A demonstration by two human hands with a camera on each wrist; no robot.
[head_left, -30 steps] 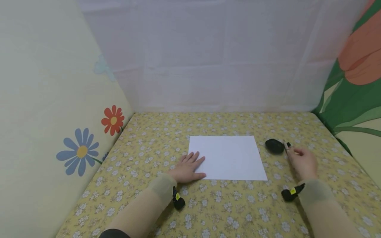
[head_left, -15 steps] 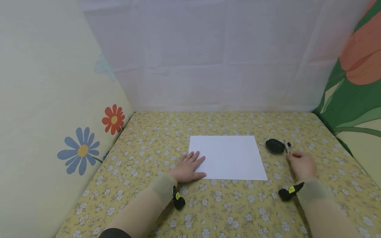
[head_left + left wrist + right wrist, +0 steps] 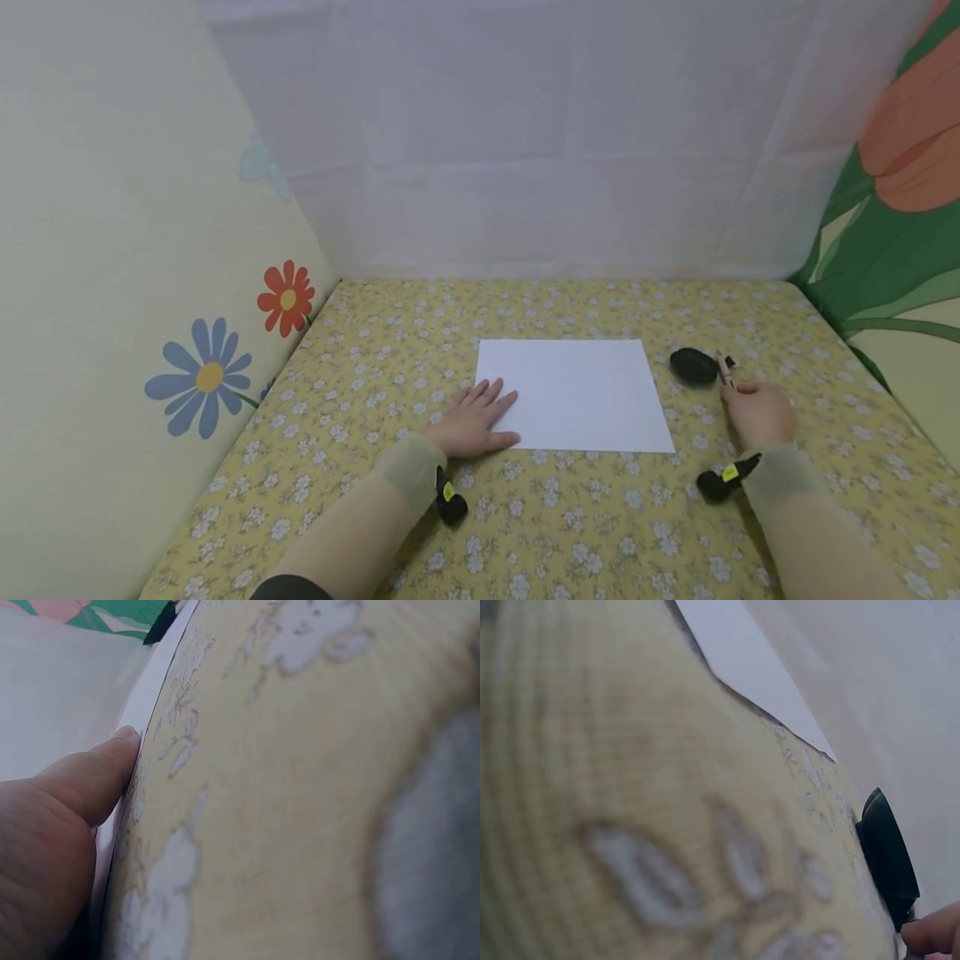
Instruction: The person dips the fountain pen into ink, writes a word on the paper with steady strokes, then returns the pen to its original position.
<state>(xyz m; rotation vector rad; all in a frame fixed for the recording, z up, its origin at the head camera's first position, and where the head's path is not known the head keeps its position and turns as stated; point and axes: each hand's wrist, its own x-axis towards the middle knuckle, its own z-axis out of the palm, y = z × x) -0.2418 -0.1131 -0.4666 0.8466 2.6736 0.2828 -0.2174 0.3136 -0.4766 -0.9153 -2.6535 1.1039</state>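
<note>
A blank white sheet of paper [image 3: 581,396] lies flat on the table. My left hand [image 3: 472,421] rests on its left edge, fingers straight and spread; the thumb shows at the paper's edge in the left wrist view. At the right, my right hand [image 3: 761,415] pinches the near end of a slim pale stick [image 3: 725,368] with black at its far end; its exact kind is too small to tell. Directly left of the stick sits a dark, oval, lemon-shaped thing [image 3: 692,367]. In the right wrist view this dark thing [image 3: 887,851] lies just beyond a fingertip.
A yellow flowered cloth covers the table [image 3: 570,525]. Behind it hangs a pale creased sheet [image 3: 480,150]. Flower-printed walls [image 3: 135,208] border the left and right sides. Each wrist wears a small black camera.
My right hand has shifted slightly toward me and to the left, and more of the pale stick now shows beyond its fingers. The left hand and the paper have stayed put.
</note>
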